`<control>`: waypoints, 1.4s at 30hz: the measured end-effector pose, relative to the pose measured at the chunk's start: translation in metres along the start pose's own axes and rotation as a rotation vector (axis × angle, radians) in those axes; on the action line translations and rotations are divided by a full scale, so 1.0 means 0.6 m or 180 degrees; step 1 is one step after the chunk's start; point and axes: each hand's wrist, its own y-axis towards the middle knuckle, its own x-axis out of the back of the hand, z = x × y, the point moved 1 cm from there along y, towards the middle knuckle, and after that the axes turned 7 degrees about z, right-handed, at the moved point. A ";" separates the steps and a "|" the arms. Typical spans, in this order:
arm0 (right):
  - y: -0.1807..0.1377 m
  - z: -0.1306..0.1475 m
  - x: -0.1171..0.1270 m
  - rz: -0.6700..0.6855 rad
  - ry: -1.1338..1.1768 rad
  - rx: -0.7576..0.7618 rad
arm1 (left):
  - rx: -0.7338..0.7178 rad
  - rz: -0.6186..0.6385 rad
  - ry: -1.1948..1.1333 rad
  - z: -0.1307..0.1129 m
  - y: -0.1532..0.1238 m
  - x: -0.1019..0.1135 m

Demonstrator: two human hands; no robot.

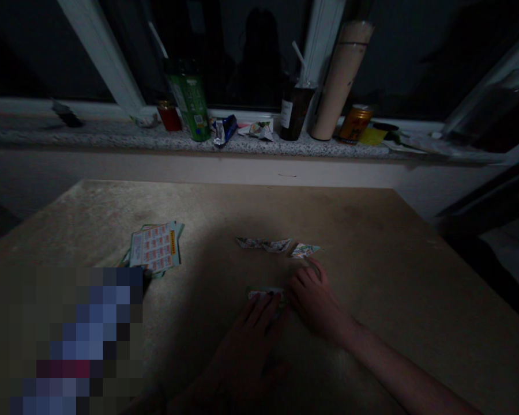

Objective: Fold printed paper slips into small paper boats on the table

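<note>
We saw the left hand (253,323) lying flat on the pale brown wooden surface (372,276). Its grip was spread, fingers straight and side by side, their tips pressing on a small folded piece of printed paper (263,294) that lay near the surface's front middle. The right hand (313,300) rested knuckles up just beside that paper's right edge, close against the left fingertips. Its fingers were curled under, and we could not tell whether its grip was closed on the paper's edge or only set against it. Just beyond its knuckles lay a little folded triangle of coloured paper (305,250), and to the left of that a pair of flat folded slips (263,244) touching end to end. Well off to the left sat a loose stack of white sheets printed with a red and orange grid (155,248); the print was too small for us to read. On the speckled stone windowsill (90,135) behind stood a green plastic bottle (192,106), a short red can (169,115), a dark bottle with a white label and a straw (294,109), a tall beige cup (341,80) and a gold-orange can (355,123). In the dim light none of their labels was legible to us.
</note>
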 end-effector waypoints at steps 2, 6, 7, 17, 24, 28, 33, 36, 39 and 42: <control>0.000 0.002 0.000 0.0031 -0.0096 0.0019 | 0.0027 0.0037 0.0013 -0.002 0.001 0.003; 0.001 0.001 -0.005 0.0042 -0.0144 -0.0017 | 0.0040 0.0094 0.0011 -0.005 0.003 0.006; 0.001 0.000 -0.005 0.0037 -0.0128 -0.0029 | 0.0042 0.0101 0.0002 -0.006 0.003 0.006; -0.032 -0.009 0.032 -0.0522 0.0700 0.0405 | 0.0031 -0.0007 0.0008 -0.007 0.004 -0.002; -0.061 -0.005 0.042 -0.0272 0.0487 0.0633 | -0.0022 -0.0020 -0.0060 -0.004 0.004 -0.005; -0.061 -0.005 0.043 -0.0187 0.0491 0.0575 | 0.0039 0.0073 -0.0121 -0.006 0.005 0.000; -0.061 -0.005 0.039 -0.0262 0.0425 0.0576 | 0.0008 0.0091 -0.0135 -0.004 0.006 -0.003; -0.061 -0.005 0.037 -0.0163 0.0377 0.0575 | -0.0007 0.0051 -0.0151 -0.004 0.006 -0.004; -0.061 -0.003 0.037 -0.0139 0.0331 0.0524 | 0.0017 0.0021 -0.0113 -0.006 0.005 -0.002; -0.062 -0.001 0.035 -0.0203 0.0290 0.0554 | 0.0030 0.0042 -0.0039 -0.008 0.004 -0.001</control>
